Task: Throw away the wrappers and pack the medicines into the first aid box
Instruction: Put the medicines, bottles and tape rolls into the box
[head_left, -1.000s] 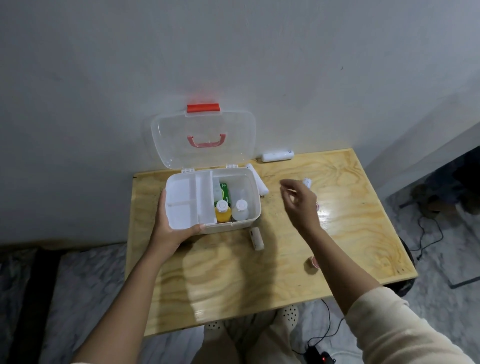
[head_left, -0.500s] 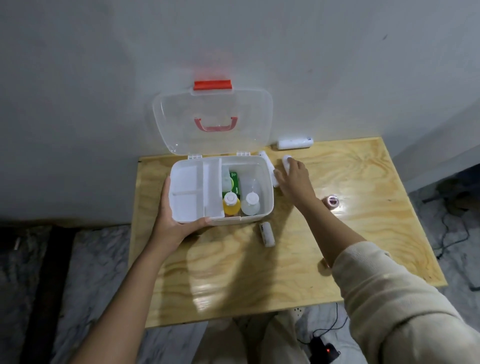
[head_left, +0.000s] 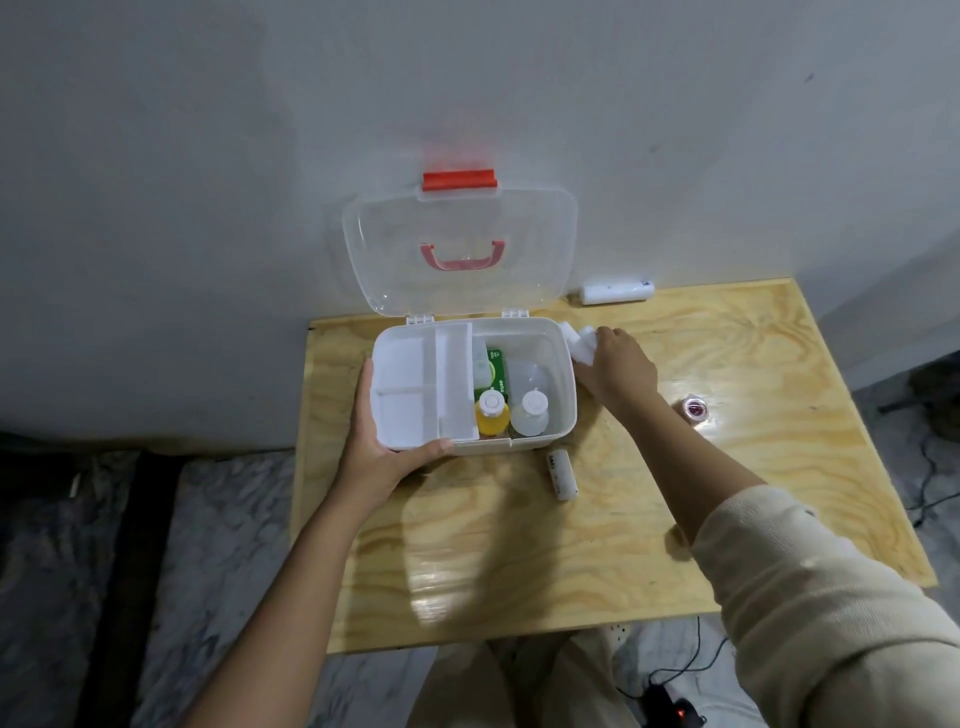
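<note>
Plywood desk against grey wall; your left hand clasps first aid box; right hand, newly lowered, closes on white tube.

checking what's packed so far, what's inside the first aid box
In the box: an orange bottle and a clear bottle, both white-capped, behind them a green pack and something clear. A white tray covers the left half and looks bare; whatever lies under it is hidden.

Glossy grained wood on the desk, clear smooth plastic lid over a matt white plastic box, and a soft ribbed cloth sleeve.
</note>
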